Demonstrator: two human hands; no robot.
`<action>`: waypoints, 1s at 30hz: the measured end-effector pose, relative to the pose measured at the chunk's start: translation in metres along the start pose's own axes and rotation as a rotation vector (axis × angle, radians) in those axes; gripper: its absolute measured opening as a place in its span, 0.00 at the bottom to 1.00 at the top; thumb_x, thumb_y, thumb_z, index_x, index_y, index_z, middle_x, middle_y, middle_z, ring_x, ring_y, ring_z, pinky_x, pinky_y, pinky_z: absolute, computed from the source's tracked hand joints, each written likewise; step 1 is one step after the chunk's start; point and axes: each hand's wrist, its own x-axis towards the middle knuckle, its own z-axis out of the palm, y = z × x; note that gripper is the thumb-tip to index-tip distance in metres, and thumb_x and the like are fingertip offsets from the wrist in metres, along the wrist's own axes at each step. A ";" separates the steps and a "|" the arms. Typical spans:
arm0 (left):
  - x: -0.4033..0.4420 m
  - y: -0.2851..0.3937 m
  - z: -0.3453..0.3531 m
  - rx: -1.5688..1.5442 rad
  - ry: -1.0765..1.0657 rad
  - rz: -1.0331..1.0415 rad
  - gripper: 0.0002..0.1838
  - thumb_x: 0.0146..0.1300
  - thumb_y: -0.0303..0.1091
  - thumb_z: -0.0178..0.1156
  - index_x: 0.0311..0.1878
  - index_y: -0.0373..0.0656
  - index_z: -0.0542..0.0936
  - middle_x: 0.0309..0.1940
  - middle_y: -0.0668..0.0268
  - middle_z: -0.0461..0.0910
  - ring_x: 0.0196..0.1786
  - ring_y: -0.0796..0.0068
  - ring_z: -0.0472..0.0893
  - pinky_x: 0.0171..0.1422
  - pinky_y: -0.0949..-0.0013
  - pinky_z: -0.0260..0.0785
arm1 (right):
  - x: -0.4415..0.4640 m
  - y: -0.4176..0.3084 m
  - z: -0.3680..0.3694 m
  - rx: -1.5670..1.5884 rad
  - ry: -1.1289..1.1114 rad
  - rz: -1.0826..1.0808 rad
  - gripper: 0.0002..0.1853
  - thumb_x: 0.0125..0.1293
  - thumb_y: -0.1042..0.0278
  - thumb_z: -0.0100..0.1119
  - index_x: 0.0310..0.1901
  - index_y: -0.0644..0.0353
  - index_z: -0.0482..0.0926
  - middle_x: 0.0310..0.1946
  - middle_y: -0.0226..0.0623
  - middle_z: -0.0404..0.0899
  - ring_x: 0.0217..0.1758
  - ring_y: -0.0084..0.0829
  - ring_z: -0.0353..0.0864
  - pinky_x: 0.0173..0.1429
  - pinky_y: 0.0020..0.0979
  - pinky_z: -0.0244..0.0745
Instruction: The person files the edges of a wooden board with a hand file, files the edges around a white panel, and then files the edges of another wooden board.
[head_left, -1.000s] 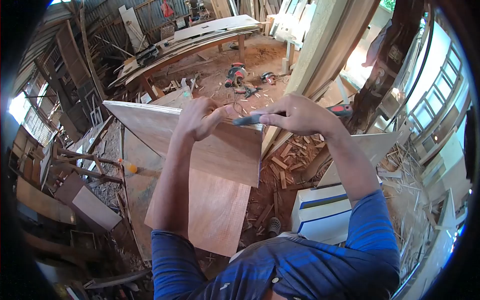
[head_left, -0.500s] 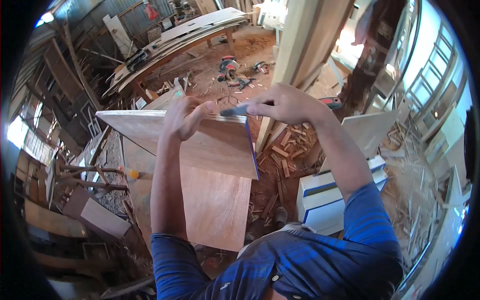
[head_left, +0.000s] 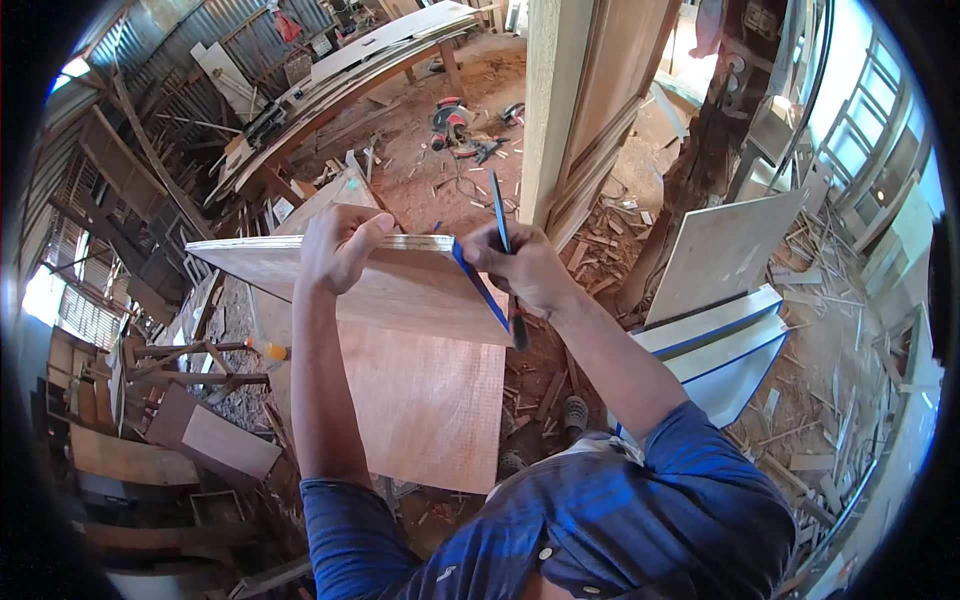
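Observation:
My left hand point(head_left: 338, 245) is closed over the top edge of a plywood panel point(head_left: 420, 285), which stands tilted above a bench. Blue edging point(head_left: 482, 288) runs down the panel's right end. My right hand point(head_left: 520, 265) is closed round a long, narrow file point(head_left: 501, 205). The file points upward, its dark handle end below the hand. The fingertips of this hand touch the panel's top right corner at the blue edging. Beneath the panel lies a flat, light brown board point(head_left: 425, 405).
White panels with blue edges point(head_left: 735, 365) and a plywood sheet point(head_left: 720, 250) lean at right. A wooden post point(head_left: 545, 110) rises ahead. A red and black power tool point(head_left: 452, 125) sits on the littered floor, near a long table with stacked sheets point(head_left: 345, 85). Wood scraps surround my feet.
My right hand has moved left and down to the panel's corner. The file has swung from lying along the top edge to pointing upward. My left hand keeps its hold, shifting slightly left.

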 end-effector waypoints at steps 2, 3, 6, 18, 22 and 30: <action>-0.003 0.001 0.001 -0.037 0.012 0.013 0.31 0.69 0.61 0.60 0.40 0.39 0.94 0.17 0.59 0.74 0.25 0.61 0.77 0.35 0.53 0.66 | -0.010 0.020 -0.016 -0.089 0.026 0.118 0.12 0.74 0.61 0.81 0.47 0.60 0.91 0.29 0.19 0.83 0.26 0.10 0.73 0.30 0.22 0.65; -0.003 0.002 0.000 -0.020 0.008 0.005 0.31 0.69 0.61 0.60 0.41 0.39 0.94 0.18 0.59 0.75 0.25 0.61 0.77 0.35 0.53 0.66 | -0.014 0.027 -0.022 -0.135 0.041 0.177 0.12 0.74 0.61 0.81 0.47 0.59 0.91 0.28 0.18 0.82 0.26 0.10 0.72 0.29 0.21 0.63; -0.005 0.004 -0.001 0.019 0.003 -0.007 0.30 0.69 0.61 0.60 0.41 0.40 0.95 0.17 0.59 0.75 0.25 0.62 0.78 0.35 0.54 0.66 | -0.012 0.045 -0.025 -0.313 0.117 0.051 0.17 0.81 0.58 0.72 0.61 0.59 0.88 0.33 0.21 0.80 0.26 0.10 0.68 0.28 0.19 0.57; -0.009 0.011 -0.003 0.069 -0.056 0.099 0.45 0.55 0.84 0.72 0.25 0.41 0.88 0.14 0.69 0.74 0.21 0.71 0.74 0.30 0.58 0.63 | -0.065 -0.050 0.026 -0.171 -0.102 0.086 0.39 0.90 0.50 0.56 0.93 0.43 0.52 0.34 0.18 0.61 0.31 0.15 0.61 0.33 0.24 0.59; -0.010 0.012 0.000 0.067 -0.047 0.088 0.43 0.55 0.82 0.75 0.25 0.42 0.89 0.14 0.70 0.75 0.21 0.73 0.75 0.29 0.61 0.63 | -0.069 -0.032 0.034 -0.450 -0.086 -0.136 0.39 0.89 0.51 0.55 0.93 0.44 0.51 0.73 0.43 0.72 0.65 0.36 0.80 0.67 0.36 0.74; -0.005 0.013 0.000 0.064 -0.055 0.099 0.42 0.56 0.82 0.75 0.24 0.43 0.89 0.14 0.72 0.75 0.21 0.76 0.75 0.28 0.64 0.62 | -0.096 0.075 0.036 -0.562 0.053 0.074 0.45 0.89 0.56 0.54 0.94 0.43 0.37 0.80 0.61 0.73 0.70 0.53 0.87 0.74 0.43 0.78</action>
